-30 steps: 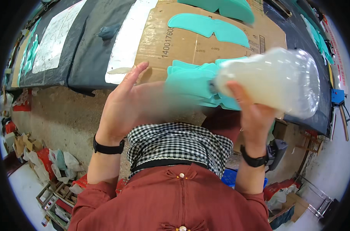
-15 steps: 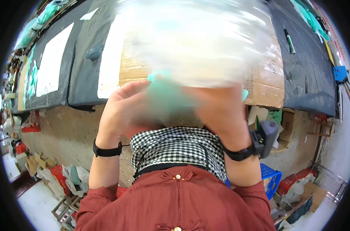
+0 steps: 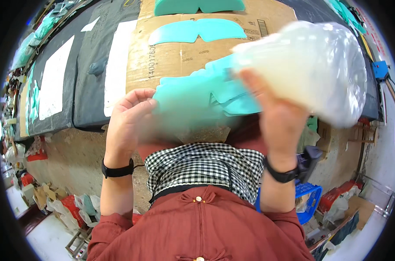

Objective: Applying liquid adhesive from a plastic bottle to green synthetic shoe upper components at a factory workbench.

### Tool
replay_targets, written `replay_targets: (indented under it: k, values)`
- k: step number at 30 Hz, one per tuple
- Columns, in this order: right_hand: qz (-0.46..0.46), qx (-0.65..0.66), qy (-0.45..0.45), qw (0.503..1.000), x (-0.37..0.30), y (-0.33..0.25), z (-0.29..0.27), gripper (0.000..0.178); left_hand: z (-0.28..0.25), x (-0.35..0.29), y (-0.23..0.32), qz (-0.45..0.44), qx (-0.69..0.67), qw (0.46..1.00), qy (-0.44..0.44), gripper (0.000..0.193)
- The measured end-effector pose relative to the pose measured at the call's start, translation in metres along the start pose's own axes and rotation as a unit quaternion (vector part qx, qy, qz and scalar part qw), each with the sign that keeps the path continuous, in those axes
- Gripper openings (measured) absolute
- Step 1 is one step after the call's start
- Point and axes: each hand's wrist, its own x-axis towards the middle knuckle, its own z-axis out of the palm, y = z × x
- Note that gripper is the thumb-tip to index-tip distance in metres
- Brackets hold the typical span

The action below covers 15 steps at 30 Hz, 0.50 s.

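Observation:
My left hand (image 3: 127, 116) has its thumb and fingers closed on the left edge of a turquoise sheet piece (image 3: 184, 98), whose lower part is smeared by motion. My right hand (image 3: 281, 111) grips the near left side of a bulky, whitish see-through plastic bundle (image 3: 310, 69), tilted up at the right over the table edge. More turquoise pieces (image 3: 239, 98) lie loosely overlapped between the hands, at the cardboard's near edge. Further back, one turquoise curved piece with a notch in its lower edge (image 3: 197, 31) rests flat on the cardboard (image 3: 171, 56).
Behind it sits another notched turquoise piece or stack (image 3: 199, 6). White sheets (image 3: 57, 78) and a small dark lump (image 3: 97, 68) lie on the black table cover (image 3: 91, 91) at left. A blue plastic crate (image 3: 308, 202) stands low at my right.
The plastic bundle has moved right and toward me with my right hand, uncovering the cardboard and notched turquoise pieces. My left hand has shifted slightly left, and the turquoise sheet piece now spreads out between the hands.

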Motion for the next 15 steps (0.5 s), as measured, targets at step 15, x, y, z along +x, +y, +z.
replay_targets:
  k: [15]
  values:
    - [0.094, 0.370, 0.217, 0.898, 0.002, 0.064, -0.039, 0.063, -0.009, 0.000, 0.009, 0.203, -0.022, 0.979, -0.002, 0.018]
